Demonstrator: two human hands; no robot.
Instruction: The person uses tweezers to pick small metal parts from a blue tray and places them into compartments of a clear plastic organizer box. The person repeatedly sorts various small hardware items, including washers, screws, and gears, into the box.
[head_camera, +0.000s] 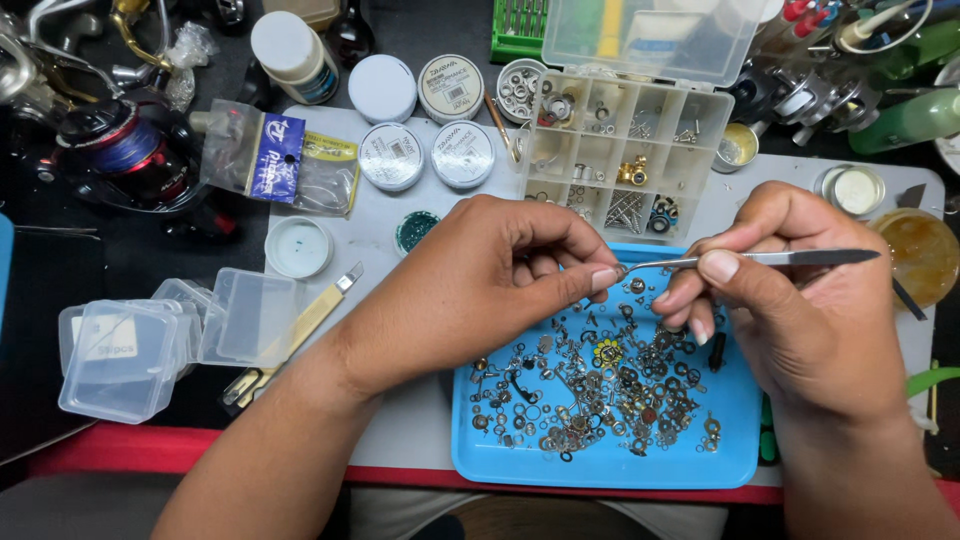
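Note:
My left hand (500, 275) hovers over the blue tray (735, 440), its thumb and forefinger pinched together on something too small to make out. My right hand (790, 300) grips metal tweezers (790, 258) whose tips meet the left fingertips near the tray's top edge. The tray holds several small metal washers, rings, springs and a yellow gear (607, 352).
A clear compartment box (620, 150) with screws and small parts stands open behind the tray. Round line spools (463, 155), white lidded jars (383, 88), small clear plastic cases (125, 355), a bagged packet (280, 160) and a fishing reel (120, 150) lie to the left. A brush (300, 325) lies near the left wrist.

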